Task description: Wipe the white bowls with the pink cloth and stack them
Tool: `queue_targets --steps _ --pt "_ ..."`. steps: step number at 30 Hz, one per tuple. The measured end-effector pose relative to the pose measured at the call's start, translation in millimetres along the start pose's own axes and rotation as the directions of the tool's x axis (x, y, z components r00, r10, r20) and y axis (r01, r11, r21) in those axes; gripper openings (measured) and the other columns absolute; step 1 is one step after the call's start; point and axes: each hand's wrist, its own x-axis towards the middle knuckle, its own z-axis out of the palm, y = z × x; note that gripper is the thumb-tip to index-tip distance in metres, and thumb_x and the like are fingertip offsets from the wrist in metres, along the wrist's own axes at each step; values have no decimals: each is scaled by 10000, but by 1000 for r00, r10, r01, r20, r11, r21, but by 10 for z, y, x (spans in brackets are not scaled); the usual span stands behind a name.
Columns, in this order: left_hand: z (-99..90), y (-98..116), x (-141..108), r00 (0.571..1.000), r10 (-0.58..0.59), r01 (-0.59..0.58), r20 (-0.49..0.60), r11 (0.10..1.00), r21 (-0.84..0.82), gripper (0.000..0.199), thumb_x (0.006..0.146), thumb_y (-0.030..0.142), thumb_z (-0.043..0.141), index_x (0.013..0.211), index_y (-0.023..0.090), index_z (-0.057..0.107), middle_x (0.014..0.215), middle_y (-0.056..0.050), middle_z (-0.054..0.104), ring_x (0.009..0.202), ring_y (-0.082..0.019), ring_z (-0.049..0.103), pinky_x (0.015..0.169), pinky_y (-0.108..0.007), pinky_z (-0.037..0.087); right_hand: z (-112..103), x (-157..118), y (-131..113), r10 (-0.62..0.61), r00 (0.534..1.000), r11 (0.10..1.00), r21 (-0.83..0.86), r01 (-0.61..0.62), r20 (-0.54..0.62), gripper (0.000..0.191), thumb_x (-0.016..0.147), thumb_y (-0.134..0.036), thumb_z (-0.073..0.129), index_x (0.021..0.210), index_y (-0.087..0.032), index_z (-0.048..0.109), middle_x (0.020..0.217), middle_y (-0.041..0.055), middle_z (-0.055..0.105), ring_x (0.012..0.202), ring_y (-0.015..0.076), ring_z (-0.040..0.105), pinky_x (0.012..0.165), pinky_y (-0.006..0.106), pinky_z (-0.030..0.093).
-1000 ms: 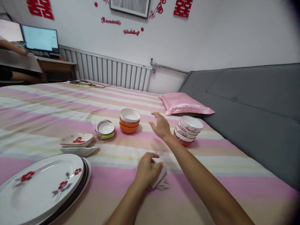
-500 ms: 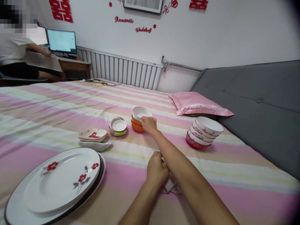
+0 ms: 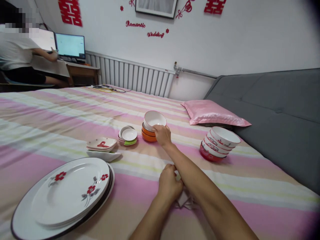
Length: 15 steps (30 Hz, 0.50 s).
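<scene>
My right hand [image 3: 163, 135] grips the near rim of a white bowl [image 3: 155, 120] with a thin red edge. This bowl is at the top of a stack of orange bowls [image 3: 149, 136], tilted a little; whether it still touches them I cannot tell. Closer to me, my left hand [image 3: 170, 184] is closed, its fingertips partly hidden under my crossing right forearm. A pale, creased-looking object [image 3: 184, 200] shows beside it, mostly covered by the forearm. What the left fingers hold cannot be made out.
Stacked flowered plates [image 3: 72, 190] lie front left. Leaf-shaped dishes [image 3: 101, 144] and small sauce dishes [image 3: 129, 134] stand beyond them. To the right are stacked red-and-white bowls [image 3: 220, 143] and a pink pillow [image 3: 215, 112]. A person [image 3: 17, 50] sits at a desk far left.
The white bowl has risen slightly from the orange stack in my right hand, showing more of its side. My left hand stays about where it was. The view has shifted slightly.
</scene>
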Motion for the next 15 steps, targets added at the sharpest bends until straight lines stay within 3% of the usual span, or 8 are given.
queue_targets --steps 4,7,10,12,15 --pt "5 -45 35 996 -35 21 -85 987 -156 288 759 208 597 1033 132 641 1089 -130 645 836 -209 600 775 -318 444 -382 -144 7 -1 995 1000 23 3 -100 250 973 -259 441 1048 -228 678 1024 45 735 1019 206 623 927 321 350" --pt "2 -72 84 973 -141 60 -185 919 -389 305 820 295 557 1069 131 618 1099 -144 641 823 -196 597 789 -312 451 -693 -520 42 -4 977 984 175 43 -214 203 943 -253 498 981 -209 692 979 48 745 953 214 652 879 312 397" --pt "-18 -53 120 936 -324 152 -141 731 -665 329 877 390 478 1018 134 629 1020 -122 658 862 -197 602 797 -302 453 -816 -1076 70 98 974 956 293 -35 -203 209 927 -272 505 960 -195 697 952 62 747 914 223 666 829 305 437" --pt "-29 -20 120 890 -455 255 -24 542 -801 429 902 477 418 996 120 636 966 -115 664 827 -190 614 762 -296 463 -764 -1429 82 187 974 925 357 -129 -130 231 927 -280 488 938 -193 703 933 59 746 887 222 666 808 303 450" --pt "-29 42 80 860 -489 339 145 336 -878 529 868 586 450 965 107 651 852 -97 679 747 -176 626 750 -286 479 -585 -1775 108 272 962 849 467 -248 16 256 923 -290 476 953 -190 710 955 60 743 885 220 668 785 292 464"
